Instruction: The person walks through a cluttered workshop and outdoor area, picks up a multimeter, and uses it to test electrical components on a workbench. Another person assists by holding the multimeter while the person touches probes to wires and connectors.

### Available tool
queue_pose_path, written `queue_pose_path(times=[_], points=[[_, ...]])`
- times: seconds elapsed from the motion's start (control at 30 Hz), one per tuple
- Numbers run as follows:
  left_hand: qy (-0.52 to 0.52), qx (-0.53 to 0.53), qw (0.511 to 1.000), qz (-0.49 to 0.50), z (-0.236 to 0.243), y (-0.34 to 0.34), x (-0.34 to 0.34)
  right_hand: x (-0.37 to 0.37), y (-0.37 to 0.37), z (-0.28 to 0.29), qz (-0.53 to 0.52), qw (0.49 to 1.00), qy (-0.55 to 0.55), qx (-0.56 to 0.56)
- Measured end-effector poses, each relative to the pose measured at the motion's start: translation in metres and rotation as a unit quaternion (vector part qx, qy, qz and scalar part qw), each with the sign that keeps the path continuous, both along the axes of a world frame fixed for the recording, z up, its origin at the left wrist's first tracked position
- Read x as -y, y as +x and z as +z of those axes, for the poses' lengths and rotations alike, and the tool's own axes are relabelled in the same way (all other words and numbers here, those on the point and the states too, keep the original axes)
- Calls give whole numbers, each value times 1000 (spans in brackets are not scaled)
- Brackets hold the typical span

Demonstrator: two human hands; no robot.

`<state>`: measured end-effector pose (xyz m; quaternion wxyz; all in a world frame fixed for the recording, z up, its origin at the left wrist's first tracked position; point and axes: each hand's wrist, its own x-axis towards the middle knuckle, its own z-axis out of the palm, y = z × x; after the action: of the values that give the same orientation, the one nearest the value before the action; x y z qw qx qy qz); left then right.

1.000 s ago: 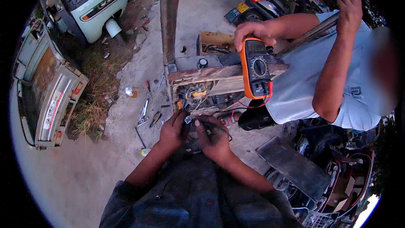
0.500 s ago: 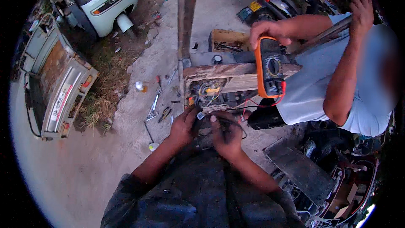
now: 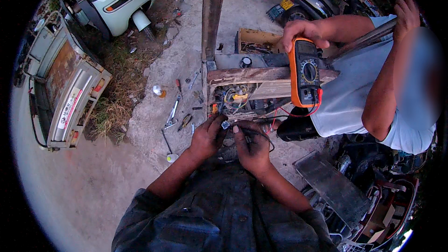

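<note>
My left hand [image 3: 206,136] is closed on a small pale wire connector [image 3: 225,124] just below an open compartment full of wires [image 3: 235,99]. Close beside it, my right hand [image 3: 252,151] pinches a black test probe [image 3: 248,130], whose lead loops round past the fingers. The probe's tip is too small to make out, so I cannot tell whether it touches the connector. To the right, another person's hand [image 3: 301,32] holds up an orange-cased multimeter [image 3: 305,74]. Red and black leads run from its lower end.
A wooden frame [image 3: 270,74] with an upright post [image 3: 213,18] stands before me. Wrenches [image 3: 172,111], pliers [image 3: 185,122] and a screwdriver [image 3: 178,85] lie on the concrete at left. A tool box [image 3: 256,37] sits behind; a metal panel [image 3: 331,186] and scrap lie right.
The whole view has shifted slightly. The connector between my hands has turned a little and shows more clearly. My grip and the other person's hold on the multimeter stay the same.
</note>
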<state>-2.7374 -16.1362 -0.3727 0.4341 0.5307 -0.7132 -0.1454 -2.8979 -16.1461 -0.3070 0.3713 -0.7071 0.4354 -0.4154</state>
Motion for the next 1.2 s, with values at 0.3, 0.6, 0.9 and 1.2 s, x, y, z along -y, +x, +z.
queue_pose_path(times=[0.3,0.6,0.9,1.2], points=[[49,39,998,5,-3,-1,2,2,-2,1,-22,998,-27,-51],[11,10,1000,6,0,-5,3,3,-7,-1,-5,999,17,-44],[75,-83,994,16,7,-8,3,0,-11,-4,-53,987,14,152],[293,-510,808,29,35,-7,0,-6,-15,-39,12,981,192,3]])
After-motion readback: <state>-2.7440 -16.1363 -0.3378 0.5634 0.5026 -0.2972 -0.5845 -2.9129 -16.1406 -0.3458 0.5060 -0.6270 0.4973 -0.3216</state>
